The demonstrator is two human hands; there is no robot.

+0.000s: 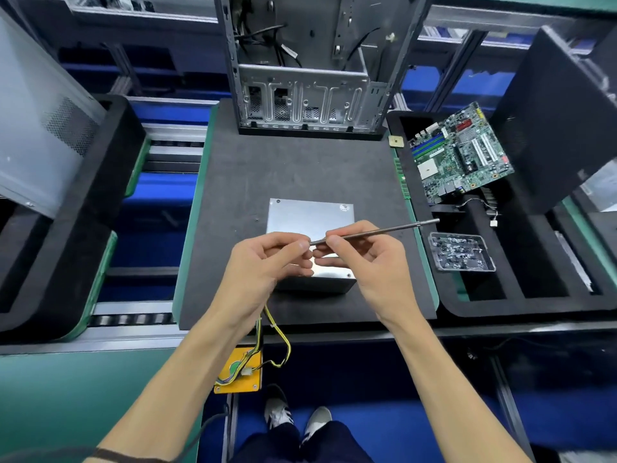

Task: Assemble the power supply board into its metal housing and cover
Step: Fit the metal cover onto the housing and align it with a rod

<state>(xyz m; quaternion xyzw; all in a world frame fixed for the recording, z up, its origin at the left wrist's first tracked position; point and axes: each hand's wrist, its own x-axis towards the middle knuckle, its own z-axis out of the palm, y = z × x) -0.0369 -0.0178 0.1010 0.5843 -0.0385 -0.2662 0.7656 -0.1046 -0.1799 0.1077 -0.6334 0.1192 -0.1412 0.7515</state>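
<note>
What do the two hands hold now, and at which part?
The right hand pinches a thin metal rod near its left end. The left hand pinches at that end's tip; whether it holds something small there cannot be told.

**Bright, even overhead light; strong wide-angle bending at the edges**

The scene is well lit from above, with soft, diffuse light and only faint shadows. A shallow shadow sits along the near side of the metal housing point(310, 222), whose flat top throws back a pale glare. The tilted side panel point(36, 128) at far left is washed out to a milky sheen. The centre is sharp (the motherboard point(462, 152) shows fine detail). Toward the borders, straight rails curve markedly, and the corners look softer and darker. The forearms stretch long toward the lower edge, and the shoes point(297, 419) below are slightly soft.
</note>
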